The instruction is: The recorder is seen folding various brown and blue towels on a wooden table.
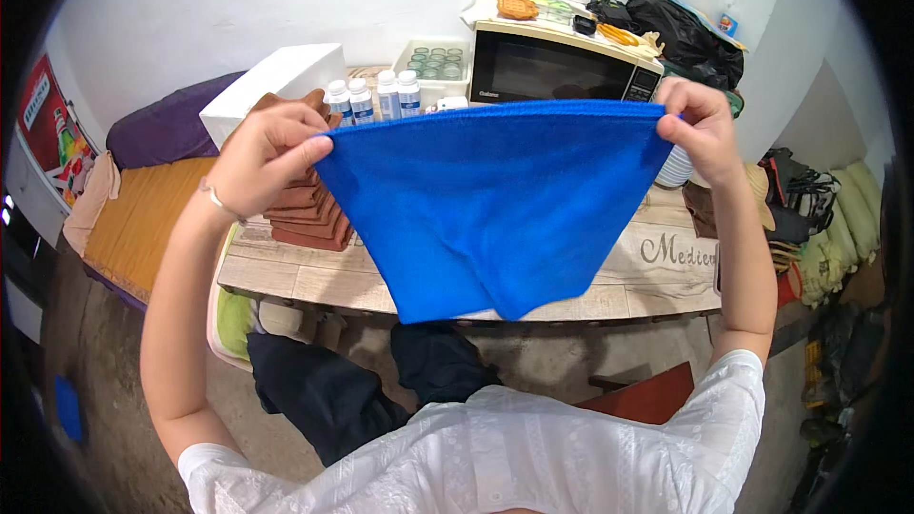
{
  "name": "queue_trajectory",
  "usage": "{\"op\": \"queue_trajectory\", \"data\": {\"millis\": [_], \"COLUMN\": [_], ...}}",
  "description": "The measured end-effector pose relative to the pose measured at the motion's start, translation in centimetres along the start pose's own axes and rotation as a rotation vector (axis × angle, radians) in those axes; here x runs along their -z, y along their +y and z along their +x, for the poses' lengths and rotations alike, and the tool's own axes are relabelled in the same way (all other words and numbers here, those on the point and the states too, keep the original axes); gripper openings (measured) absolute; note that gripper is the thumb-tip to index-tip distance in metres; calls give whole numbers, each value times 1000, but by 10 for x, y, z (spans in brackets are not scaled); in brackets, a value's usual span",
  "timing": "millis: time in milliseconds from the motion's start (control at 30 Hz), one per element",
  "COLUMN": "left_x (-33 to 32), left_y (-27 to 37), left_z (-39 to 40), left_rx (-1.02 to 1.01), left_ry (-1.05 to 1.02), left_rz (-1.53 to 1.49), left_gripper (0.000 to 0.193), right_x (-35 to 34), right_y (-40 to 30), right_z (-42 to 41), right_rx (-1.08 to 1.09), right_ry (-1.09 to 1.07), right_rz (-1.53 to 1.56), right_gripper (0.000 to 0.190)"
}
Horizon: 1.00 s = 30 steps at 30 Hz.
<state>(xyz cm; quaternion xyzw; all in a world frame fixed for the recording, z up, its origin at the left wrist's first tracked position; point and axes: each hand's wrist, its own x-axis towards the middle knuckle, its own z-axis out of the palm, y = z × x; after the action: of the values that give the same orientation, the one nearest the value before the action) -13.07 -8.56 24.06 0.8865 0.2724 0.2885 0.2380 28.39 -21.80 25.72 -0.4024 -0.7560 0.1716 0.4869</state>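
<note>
A bright blue cloth [493,200] hangs stretched between my two hands above the table. My left hand [268,157] pinches its upper left corner between thumb and fingers. At the upper right corner, my right hand [698,130] grips it the same way. The top edge is pulled nearly straight, while the lower part droops in soft folds. Behind and below my left hand is a stack of folded reddish-brown cloths [314,218], partly hidden by that hand and the blue cloth. Under it all lies the wood-patterned tabletop [321,282], which bears printed lettering.
At the back stand a microwave oven [553,64], a white tray of glass jars [432,64], several white bottles [375,100] and a white box [278,82]. A couch [157,207] is at left. Sacks [846,228] lie at right. Below is a red-brown board [643,396].
</note>
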Motion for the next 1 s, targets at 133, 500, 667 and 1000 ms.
{"op": "queue_trajectory", "data": {"millis": [133,500,667,1000], "left_x": [21,13,-2,-27], "left_y": [11,-22,-31,-58], "left_z": [9,83,101,157], "left_rx": [-93,-33,3,-153], "left_ry": [164,373,386,381], "left_rz": [62,176,263,718], "left_gripper": [13,8,11,15], "right_x": [20,28,24,33], "right_y": [-17,46,66,111], "right_z": [7,51,58,84], "right_rx": [56,15,-36,113], "right_ry": [-32,166,173,149], "right_rz": [-37,-274,-265,-1074], "right_gripper": [19,19,17,15]}}
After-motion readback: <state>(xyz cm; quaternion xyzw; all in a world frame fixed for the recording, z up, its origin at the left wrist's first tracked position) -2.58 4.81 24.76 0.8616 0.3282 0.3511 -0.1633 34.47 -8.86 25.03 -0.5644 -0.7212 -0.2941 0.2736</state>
